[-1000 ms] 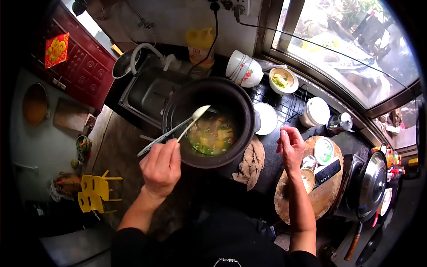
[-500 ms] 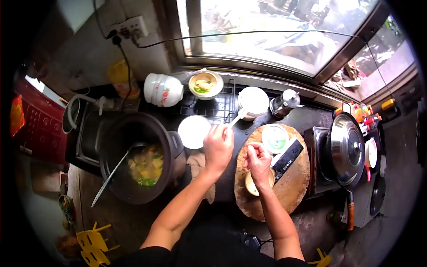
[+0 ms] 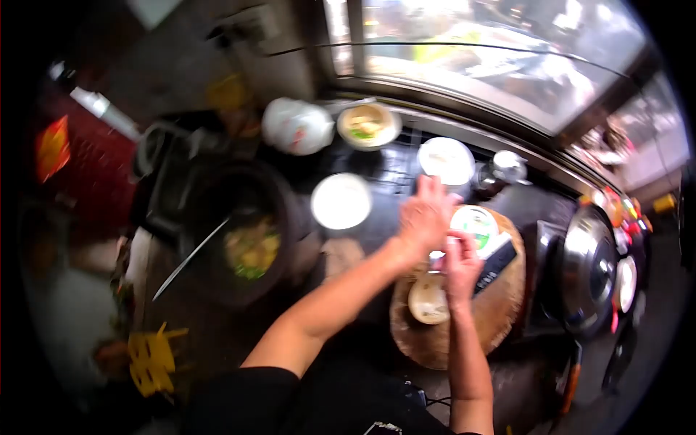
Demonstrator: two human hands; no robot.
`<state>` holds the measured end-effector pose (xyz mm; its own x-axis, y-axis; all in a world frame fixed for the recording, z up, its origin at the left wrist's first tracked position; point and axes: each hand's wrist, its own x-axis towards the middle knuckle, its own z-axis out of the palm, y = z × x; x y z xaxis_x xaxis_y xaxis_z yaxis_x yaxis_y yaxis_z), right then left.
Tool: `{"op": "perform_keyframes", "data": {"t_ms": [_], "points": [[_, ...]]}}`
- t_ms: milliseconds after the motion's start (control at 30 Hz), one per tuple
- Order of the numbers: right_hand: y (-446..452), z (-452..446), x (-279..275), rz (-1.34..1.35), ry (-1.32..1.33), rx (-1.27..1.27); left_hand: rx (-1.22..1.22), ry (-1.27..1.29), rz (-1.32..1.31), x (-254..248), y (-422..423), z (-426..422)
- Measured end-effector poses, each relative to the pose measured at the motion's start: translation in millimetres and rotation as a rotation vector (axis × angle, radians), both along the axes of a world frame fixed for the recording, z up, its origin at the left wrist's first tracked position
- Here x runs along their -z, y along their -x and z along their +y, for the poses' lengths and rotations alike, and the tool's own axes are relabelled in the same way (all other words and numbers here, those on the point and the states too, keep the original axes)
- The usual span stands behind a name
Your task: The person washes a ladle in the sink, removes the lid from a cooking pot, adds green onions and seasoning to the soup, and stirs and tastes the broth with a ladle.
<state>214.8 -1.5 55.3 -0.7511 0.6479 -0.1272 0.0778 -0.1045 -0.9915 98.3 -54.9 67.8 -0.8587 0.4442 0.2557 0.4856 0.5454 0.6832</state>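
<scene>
My left hand (image 3: 426, 219) reaches over the top edge of the wooden chopping board (image 3: 500, 312), smeared by motion, its fingertips near a white tub (image 3: 446, 161). Whether it holds anything I cannot make out. Close beside it, my right hand (image 3: 462, 267) has its fingers curled together, with any contents hidden. A small shiny piece (image 3: 436, 259) shows between the hands. Below them a small pale bowl (image 3: 429, 300) rests on the board. Also on the board are a round white lid with green print (image 3: 475, 225) and a dark-bladed cleaver (image 3: 496, 264).
At left stands a deep dark pot (image 3: 279, 192) holding food (image 3: 251, 250) and a long-handled ladle (image 3: 190, 259). A white bowl (image 3: 341, 201), a bowl of food (image 3: 368, 126) and stacked bowls (image 3: 297, 127) sit on the counter. A lidded wok (image 3: 591, 268) occupies the right.
My left hand has moved right and down, close to my right hand. The white spoon it held is no longer visible. The whole view has shifted and blurred.
</scene>
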Motion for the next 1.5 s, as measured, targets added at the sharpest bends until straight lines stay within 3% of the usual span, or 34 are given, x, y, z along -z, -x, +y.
{"op": "perform_keyframes", "data": {"t_ms": [100,200,233,300,400,500,600,667,800,833,933,1100,1200,1300,1333,1500], "points": [[9,-6,6,0.114,-0.105,-0.036,0.069,-0.169,0.134,-61,-55,-76],[17,-33,-18,0.128,0.032,-0.130,0.097,-0.276,0.355,-114,-79,-172],[19,-42,-20,0.126,0.024,-0.149,0.129,-0.086,0.532,-122,-76,-210],[22,-59,-20,0.138,0.025,-0.183,-0.045,0.162,0.561,-146,-64,-279],[27,-83,-23,0.124,-0.012,-0.220,-0.286,0.601,0.416,-145,-47,-382],[38,-105,-28,0.111,-0.055,-0.245,-0.205,0.858,0.301,-125,-51,-457],[44,-127,-36,0.075,-0.057,-0.214,-0.089,0.937,0.176,-113,-46,-472],[44,-135,-21,-0.005,-0.351,-0.224,0.007,0.941,0.302,-117,-40,-464],[14,-148,-25,0.045,-0.361,-0.282,0.106,0.984,0.320,-108,-18,-460],[3,-140,-23,0.083,-0.531,-0.254,0.150,0.921,0.326,-113,-14,-458],[-32,-106,-20,-0.081,-0.489,-0.064,0.249,0.752,0.313,-137,5,-456],[-122,-2,34,-0.212,-0.501,0.356,0.308,0.695,0.247,-153,24,-455],[-162,34,26,-0.428,-0.767,0.419,0.275,0.802,0.231,-178,11,-441],[-162,73,53,-0.344,-0.711,0.344,0.152,0.905,0.131,-201,-7,-429],[-144,64,35,-0.355,-0.575,0.328,0.142,0.899,0.148,-207,-11,-431],[-60,47,19,-0.102,-0.403,0.101,0.036,0.868,0.162,-246,-26,-441]]}}
